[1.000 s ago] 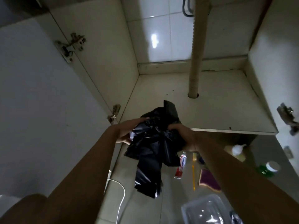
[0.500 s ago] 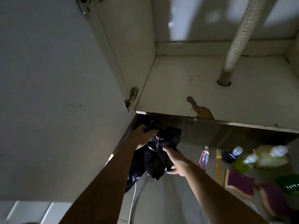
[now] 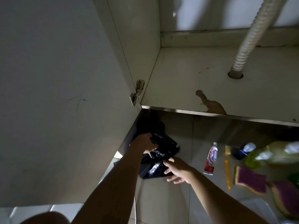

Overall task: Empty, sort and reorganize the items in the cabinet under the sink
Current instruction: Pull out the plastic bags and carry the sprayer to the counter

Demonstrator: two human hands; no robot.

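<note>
A crumpled black plastic bag (image 3: 159,152) lies on the tiled floor below the cabinet's front left corner. My left hand (image 3: 144,142) grips its upper part, close to the open cabinet door (image 3: 61,94). My right hand (image 3: 177,170) rests at the bag's lower right edge with fingers spread, touching it. The cabinet floor (image 3: 202,78) above is bare, with a chipped brown patch (image 3: 210,103) at its front edge and a ribbed drain hose (image 3: 246,41) going into a hole.
To the right on the floor lie a toothpaste tube (image 3: 211,158), a yellow toothbrush (image 3: 227,167), purple sponges (image 3: 251,179), a dark blue bottle (image 3: 242,151) and yellowish bottles (image 3: 275,153). A white cord (image 3: 135,207) runs under my left arm. A metal hinge (image 3: 137,92) sticks out at the door.
The black bag has gone down from in front of the cabinet to the floor. My right hand has loosened and spread its fingers. The view has shifted left and down.
</note>
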